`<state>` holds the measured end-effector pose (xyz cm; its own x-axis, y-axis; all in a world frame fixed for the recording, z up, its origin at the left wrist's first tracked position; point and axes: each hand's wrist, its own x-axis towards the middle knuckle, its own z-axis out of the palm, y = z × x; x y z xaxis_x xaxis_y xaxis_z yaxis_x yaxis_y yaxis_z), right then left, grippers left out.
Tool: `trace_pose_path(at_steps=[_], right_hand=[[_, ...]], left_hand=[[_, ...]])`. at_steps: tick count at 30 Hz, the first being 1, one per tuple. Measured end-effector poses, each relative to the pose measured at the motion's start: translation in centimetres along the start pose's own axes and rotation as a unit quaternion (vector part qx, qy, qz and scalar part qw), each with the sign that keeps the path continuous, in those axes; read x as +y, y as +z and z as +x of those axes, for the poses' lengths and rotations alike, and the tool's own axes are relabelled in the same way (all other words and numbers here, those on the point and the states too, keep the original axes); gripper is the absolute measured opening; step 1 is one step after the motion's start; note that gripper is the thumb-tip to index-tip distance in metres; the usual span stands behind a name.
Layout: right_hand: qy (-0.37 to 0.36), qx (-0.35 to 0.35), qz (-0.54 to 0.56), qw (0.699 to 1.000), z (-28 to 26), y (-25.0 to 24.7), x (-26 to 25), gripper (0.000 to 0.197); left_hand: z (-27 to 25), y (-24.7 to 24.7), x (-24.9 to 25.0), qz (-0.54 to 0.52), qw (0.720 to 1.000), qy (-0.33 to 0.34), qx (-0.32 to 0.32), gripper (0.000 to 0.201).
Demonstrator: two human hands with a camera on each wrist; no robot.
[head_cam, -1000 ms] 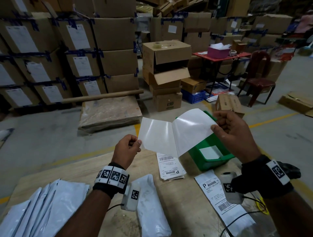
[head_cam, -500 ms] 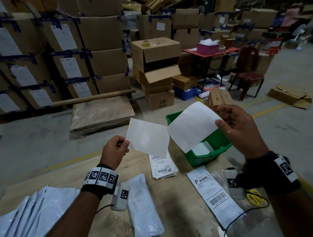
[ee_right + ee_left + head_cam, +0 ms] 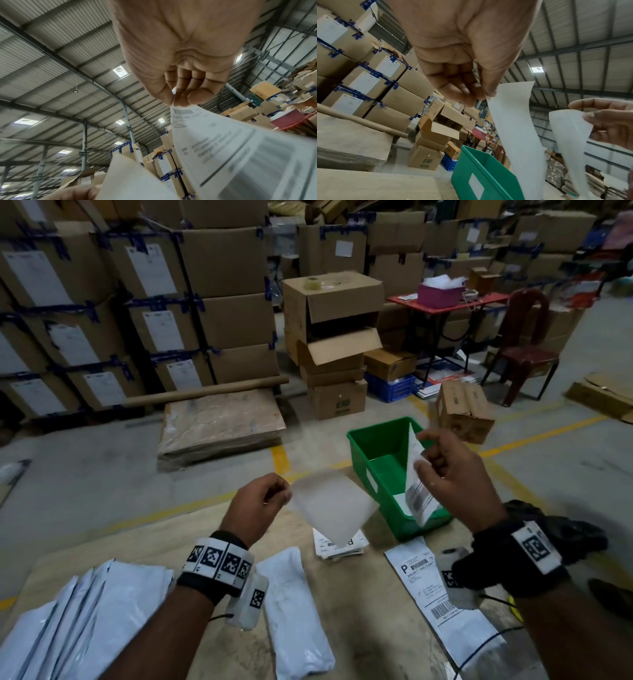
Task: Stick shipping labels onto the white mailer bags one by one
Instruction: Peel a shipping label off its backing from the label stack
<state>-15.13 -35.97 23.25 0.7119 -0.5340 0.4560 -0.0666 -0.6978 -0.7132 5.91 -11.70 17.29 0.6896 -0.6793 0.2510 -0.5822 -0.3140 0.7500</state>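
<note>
My left hand [image 3: 286, 496] pinches a corner of a blank backing sheet [image 3: 332, 508], which hangs blurred over the table's far edge. My right hand [image 3: 423, 453] pinches the top of a printed shipping label [image 3: 416, 491], held almost edge-on over the green bin [image 3: 383, 460]. The two sheets are apart. In the left wrist view the backing sheet [image 3: 513, 128] hangs from my thumb and fingers. In the right wrist view the label [image 3: 214, 142] shows its print. A white mailer bag [image 3: 294, 611] lies on the table between my arms.
A fanned pile of white mailer bags [image 3: 68, 621] lies at the table's left. A stack of labels [image 3: 339, 546] sits under the backing sheet. A labelled mailer [image 3: 445, 611] lies at the right. Cardboard boxes [image 3: 329, 344] and a red chair [image 3: 520, 344] stand beyond.
The label and backing were still joined a second ago; they have come fully apart. My right hand has turned the label edge-on over the bin, and the left hand keeps the backing.
</note>
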Motion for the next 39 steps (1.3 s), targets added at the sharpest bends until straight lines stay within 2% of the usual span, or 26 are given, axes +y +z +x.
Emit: trace_pose_path(at_steps=[5,8,13,17,19,23,26,29,32,35,39], right_hand=[[0.005,-0.042,-0.038,0.998,-0.5,1.7,-0.1,0.031],[0.026,-0.078,-0.061,0.995,-1.1,2.1,0.3,0.036],[0.047,-0.245,-0.091,0.964,-1.2,2.2,1.1,0.049],[0.027,-0.332,-0.070,0.940,-1.0,2.1,1.0,0.045],[0.022,-0.348,-0.056,0.936,-0.9,2.3,0.8,0.038],[0.011,-0.327,-0.097,0.940,0.1,3.1,1.4,0.033],[0.016,-0.306,-0.143,0.941,1.0,3.6,2.3,0.030],[0.013,-0.288,-0.173,0.942,2.0,3.9,2.5,0.022],[-0.018,-0.270,-0.176,0.946,2.7,4.5,2.0,0.015],[-0.061,-0.271,-0.170,0.946,3.0,5.3,1.1,0.013],[-0.120,-0.270,-0.167,0.941,3.2,6.0,0.0,0.012]], left_hand=[[0.8,0.6,0.6,0.018,0.999,0.006,0.030,0.009],[1.8,1.0,1.4,0.029,0.998,0.009,0.047,0.007],[3.1,1.9,2.2,0.104,0.992,0.029,0.068,0.006],[3.6,1.9,2.0,0.136,0.984,0.009,0.115,0.009],[3.6,1.6,1.8,0.130,0.985,0.008,0.117,0.008],[3.7,-0.1,1.6,0.050,0.989,0.033,0.132,0.006],[3.6,-2.6,1.2,0.010,0.995,0.039,0.087,0.005],[2.9,-4.5,1.2,-0.013,0.998,0.059,-0.025,0.005],[2.3,-4.3,1.8,0.009,0.990,0.095,-0.103,0.027],[1.8,-2.8,2.2,0.052,0.978,0.139,-0.150,0.031],[1.3,-1.0,2.8,0.098,0.970,0.147,-0.167,0.015]])
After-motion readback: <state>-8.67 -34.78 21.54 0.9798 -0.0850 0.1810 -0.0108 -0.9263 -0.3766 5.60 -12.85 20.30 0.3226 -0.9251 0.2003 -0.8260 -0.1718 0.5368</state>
